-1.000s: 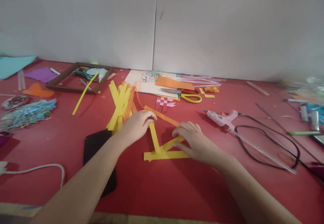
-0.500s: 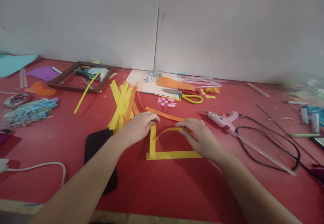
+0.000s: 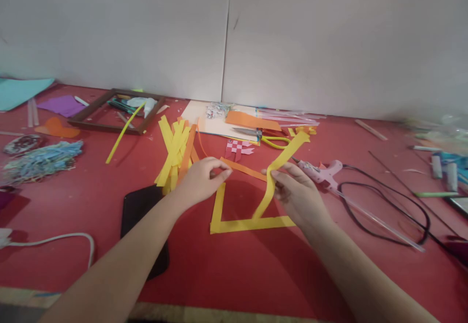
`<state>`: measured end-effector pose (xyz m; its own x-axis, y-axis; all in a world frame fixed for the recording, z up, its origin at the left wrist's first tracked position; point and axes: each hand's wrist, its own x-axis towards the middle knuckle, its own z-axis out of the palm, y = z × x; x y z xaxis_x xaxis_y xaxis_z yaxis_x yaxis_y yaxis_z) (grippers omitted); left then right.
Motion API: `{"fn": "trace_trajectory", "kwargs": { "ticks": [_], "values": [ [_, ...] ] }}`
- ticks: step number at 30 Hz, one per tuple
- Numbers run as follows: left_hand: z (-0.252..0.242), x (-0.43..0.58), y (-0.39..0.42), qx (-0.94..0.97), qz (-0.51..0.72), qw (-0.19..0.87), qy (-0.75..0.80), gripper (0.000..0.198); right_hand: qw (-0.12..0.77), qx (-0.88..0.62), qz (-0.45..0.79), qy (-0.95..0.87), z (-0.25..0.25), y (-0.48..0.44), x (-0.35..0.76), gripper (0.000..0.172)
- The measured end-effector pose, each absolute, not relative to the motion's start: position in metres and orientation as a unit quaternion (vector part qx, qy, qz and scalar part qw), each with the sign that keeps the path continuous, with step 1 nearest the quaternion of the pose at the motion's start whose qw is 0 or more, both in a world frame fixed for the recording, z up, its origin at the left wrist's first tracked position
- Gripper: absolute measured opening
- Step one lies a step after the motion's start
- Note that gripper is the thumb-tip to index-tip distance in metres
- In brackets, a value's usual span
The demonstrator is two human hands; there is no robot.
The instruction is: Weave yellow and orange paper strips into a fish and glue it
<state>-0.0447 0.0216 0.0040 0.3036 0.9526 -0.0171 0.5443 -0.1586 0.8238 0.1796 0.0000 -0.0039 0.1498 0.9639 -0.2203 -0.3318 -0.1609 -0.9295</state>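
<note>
My right hand (image 3: 298, 189) pinches a bent yellow paper strip (image 3: 270, 179) between thumb and fingers. The strip's upper part slants up to the right, and its lower end reaches down to the L-shaped yellow strips (image 3: 237, 225) on the table. My left hand (image 3: 204, 179) is curled with thumb and index fingertips close together, just above the short arm of the L. Whether anything is between those fingertips is hidden. Behind them an orange paper strip (image 3: 246, 168) runs toward my right hand. A pile of yellow strips (image 3: 174, 150) lies beyond my left hand.
A pink glue gun (image 3: 321, 173) with a looped black cord lies right. Yellow-handled scissors (image 3: 274, 142) and a pink woven paper fish (image 3: 238, 148) lie behind my hands. A black phone-like slab (image 3: 141, 211) is under my left forearm. A brown frame (image 3: 106, 127) stands back left.
My right hand has lifted and turned the yellow strip from lying low to slanting upward. My left hand has come off the L's short arm. The orange strip looks slightly more tilted.
</note>
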Motion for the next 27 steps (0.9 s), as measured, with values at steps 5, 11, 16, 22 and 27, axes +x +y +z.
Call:
{"fn": "trace_trajectory", "kwargs": {
  "ticks": [5, 11, 16, 22, 27],
  "values": [
    [0.016, -0.030, 0.007, 0.574, 0.239, 0.685, 0.379, 0.033, 0.552, -0.485, 0.589, -0.337, -0.012, -0.009, 0.171, 0.019],
    [0.015, -0.032, 0.002, 0.478, 0.176, 0.790, 0.341, 0.048, 0.558, -0.450, 0.608, -0.342, -0.012, -0.011, 0.165, 0.017],
    [0.010, -0.033, 0.006, 0.470, 0.206, 0.776, 0.367, 0.051, 0.582, -0.461, 0.554, -0.377, -0.020, -0.012, 0.163, 0.022],
    [0.005, -0.031, 0.008, 0.498, 0.232, 0.741, 0.386, 0.027, 0.599, -0.462, 0.505, -0.416, -0.022, -0.014, 0.166, 0.037],
    [0.008, -0.029, 0.012, 0.499, 0.292, 0.682, 0.448, 0.012, 0.592, -0.473, 0.486, -0.435, -0.015, -0.008, 0.174, 0.024]
  ]
}}
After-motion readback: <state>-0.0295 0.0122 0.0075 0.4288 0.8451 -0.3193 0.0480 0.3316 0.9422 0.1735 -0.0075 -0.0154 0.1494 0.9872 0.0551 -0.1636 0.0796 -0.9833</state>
